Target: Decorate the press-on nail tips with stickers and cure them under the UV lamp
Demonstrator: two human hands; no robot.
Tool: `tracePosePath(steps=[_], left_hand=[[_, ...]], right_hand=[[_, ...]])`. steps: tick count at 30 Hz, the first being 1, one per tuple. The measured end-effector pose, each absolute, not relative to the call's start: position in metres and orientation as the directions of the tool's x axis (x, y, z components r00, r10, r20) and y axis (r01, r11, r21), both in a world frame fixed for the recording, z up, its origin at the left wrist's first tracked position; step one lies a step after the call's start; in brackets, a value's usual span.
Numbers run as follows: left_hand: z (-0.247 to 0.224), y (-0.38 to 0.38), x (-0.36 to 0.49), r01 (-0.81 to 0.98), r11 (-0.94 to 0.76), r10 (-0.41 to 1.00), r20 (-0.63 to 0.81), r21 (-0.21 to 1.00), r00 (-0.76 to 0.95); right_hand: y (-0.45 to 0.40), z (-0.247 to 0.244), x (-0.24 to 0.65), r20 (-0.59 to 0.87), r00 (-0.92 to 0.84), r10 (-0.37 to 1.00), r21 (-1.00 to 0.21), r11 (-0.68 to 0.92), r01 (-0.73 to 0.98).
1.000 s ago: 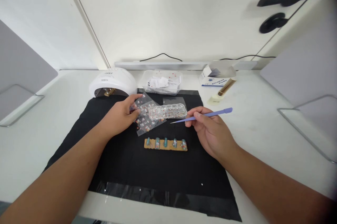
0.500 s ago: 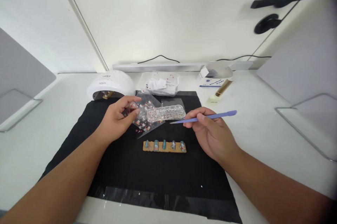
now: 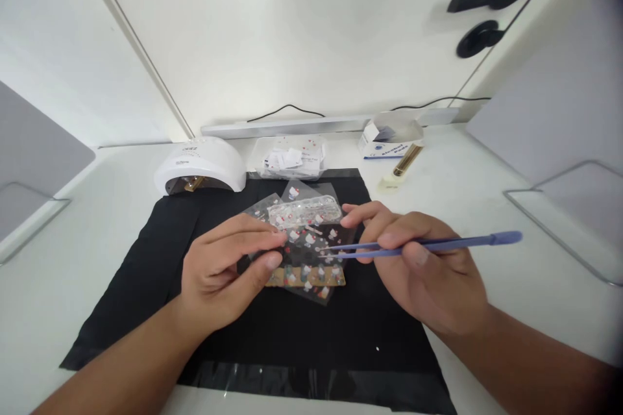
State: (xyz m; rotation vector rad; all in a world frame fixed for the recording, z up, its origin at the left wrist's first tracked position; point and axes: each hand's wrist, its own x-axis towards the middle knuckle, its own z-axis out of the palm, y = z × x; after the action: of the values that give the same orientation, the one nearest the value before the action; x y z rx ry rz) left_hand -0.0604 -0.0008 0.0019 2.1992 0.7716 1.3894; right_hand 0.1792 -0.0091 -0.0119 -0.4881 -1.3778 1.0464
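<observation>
My left hand [image 3: 228, 265] pinches the left edge of a clear sticker sheet [image 3: 298, 247] printed with small white cat-face figures and red bits. Part of that sheet hangs over a tan strip [image 3: 302, 278] bearing several teal press-on nails, which show through it. Between the fingers of my right hand [image 3: 418, 252] is a pair of purple tweezers [image 3: 452, 243], its tips parted over the sheet. A clear case of small decorations [image 3: 306, 210] lies just behind, partly covered by the sheet.
On the black cloth [image 3: 233, 343] everything sits. A white nail lamp [image 3: 202, 165] stands back left, a plastic tub of packets [image 3: 287, 158] at the back. Back right are an alcohol pad box [image 3: 389, 139] and a gold-capped bottle [image 3: 406, 162].
My left hand has brought the sticker sheet right and nearer, over the nail strip. My right hand has turned the tweezers, whose tips now show apart. The view has shifted slightly.
</observation>
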Motion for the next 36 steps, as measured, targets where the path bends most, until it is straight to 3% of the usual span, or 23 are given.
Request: tracePosePath(steps=[6,15,19,24,26,29,32,36], left_hand=[[0.007,0.002,-0.061,0.087,-0.729,0.605,0.58,0.679,0.546],[0.015,-0.002,-0.056,0.065,-0.701,0.581,0.516,0.71,0.63],[0.011,0.002,-0.063,0.169,-0.696,0.67,0.547,0.697,0.502],[-0.002,0.032,-0.081,0.255,-0.473,0.847,0.515,0.844,-0.134],[-0.005,0.044,-0.087,0.295,-0.366,0.867,0.439,0.882,-0.237],[-0.005,0.054,-0.094,0.373,-0.256,0.897,0.363,0.892,-0.254],[-0.002,0.053,-0.095,0.377,-0.248,0.915,0.344,0.893,-0.212],[-0.001,0.045,-0.087,0.293,-0.253,0.966,0.256,0.922,0.028]], right_hand=[[-0.007,-0.012,0.183,0.578,-0.193,0.793,-0.796,0.496,-0.347],[-0.008,-0.01,0.18,0.515,-0.206,0.832,-0.828,0.42,-0.373],[-0.002,-0.015,0.183,0.494,-0.091,0.865,-0.835,0.442,-0.328],[0.006,-0.02,0.184,0.424,0.016,0.905,-0.87,0.413,-0.268],[0.008,-0.023,0.184,0.396,0.016,0.918,-0.88,0.384,-0.278],[0.009,-0.029,0.184,0.361,-0.023,0.932,-0.892,0.338,-0.301],[0.01,-0.033,0.184,0.346,-0.054,0.937,-0.901,0.316,-0.296],[0.01,-0.03,0.183,0.346,-0.024,0.938,-0.904,0.326,-0.278]])
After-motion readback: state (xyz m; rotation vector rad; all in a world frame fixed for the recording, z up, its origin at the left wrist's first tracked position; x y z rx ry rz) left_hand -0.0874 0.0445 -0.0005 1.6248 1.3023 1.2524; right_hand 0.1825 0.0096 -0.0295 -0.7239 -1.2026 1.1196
